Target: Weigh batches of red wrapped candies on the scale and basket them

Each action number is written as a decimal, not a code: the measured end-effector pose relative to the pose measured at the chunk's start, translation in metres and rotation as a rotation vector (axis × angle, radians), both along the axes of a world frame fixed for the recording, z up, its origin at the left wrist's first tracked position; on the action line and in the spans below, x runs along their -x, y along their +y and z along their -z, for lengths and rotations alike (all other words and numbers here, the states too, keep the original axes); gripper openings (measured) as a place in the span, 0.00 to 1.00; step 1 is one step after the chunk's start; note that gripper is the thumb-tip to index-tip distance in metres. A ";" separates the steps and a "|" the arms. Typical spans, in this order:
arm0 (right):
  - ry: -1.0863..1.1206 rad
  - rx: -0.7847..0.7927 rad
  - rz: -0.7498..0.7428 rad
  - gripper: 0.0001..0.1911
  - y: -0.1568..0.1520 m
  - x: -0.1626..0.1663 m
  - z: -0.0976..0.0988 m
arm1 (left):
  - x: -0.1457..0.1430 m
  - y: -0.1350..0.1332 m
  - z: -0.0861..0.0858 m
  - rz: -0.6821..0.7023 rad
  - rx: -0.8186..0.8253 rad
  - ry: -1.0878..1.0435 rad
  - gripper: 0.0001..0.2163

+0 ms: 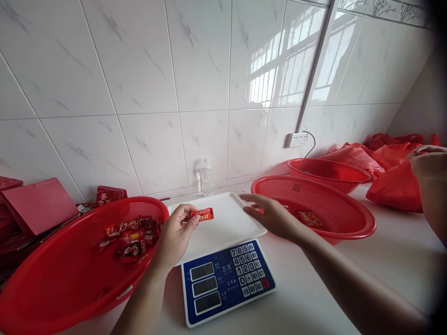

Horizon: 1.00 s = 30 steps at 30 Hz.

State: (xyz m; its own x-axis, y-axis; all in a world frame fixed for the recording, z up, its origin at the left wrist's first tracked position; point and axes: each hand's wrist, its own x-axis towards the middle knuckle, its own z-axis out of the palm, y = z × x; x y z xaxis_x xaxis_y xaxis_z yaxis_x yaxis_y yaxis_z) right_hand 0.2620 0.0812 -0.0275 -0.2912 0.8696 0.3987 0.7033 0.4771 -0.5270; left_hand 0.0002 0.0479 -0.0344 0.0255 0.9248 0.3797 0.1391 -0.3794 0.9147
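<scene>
My left hand (175,235) pinches a small red wrapped candy (203,214) just above the white tray (230,228) of an electronic scale (226,281). My right hand (270,214) hovers flat with fingers stretched out over the tray's right edge, next to a red basket (349,228) that holds one red packet (307,217). At my left a large red basket (52,279) contains several wrapped candies (134,235).
A second red basket (328,173) and red plastic bags (391,186) lie at the back right. Red boxes (38,204) sit at the left. A clear bottle (206,177) stands against the tiled wall, near a power strip (296,139). Another person's arm (431,186) enters at right.
</scene>
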 end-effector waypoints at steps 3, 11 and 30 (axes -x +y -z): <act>0.220 0.067 -0.234 0.21 -0.012 0.041 -0.005 | -0.004 -0.003 -0.001 0.022 -0.004 0.018 0.09; 0.114 -0.040 -0.248 0.15 -0.011 0.086 -0.016 | -0.004 -0.005 -0.003 0.013 -0.007 0.017 0.11; 0.173 0.052 -0.418 0.17 -0.001 0.074 -0.004 | -0.012 0.000 0.003 0.111 0.074 0.017 0.12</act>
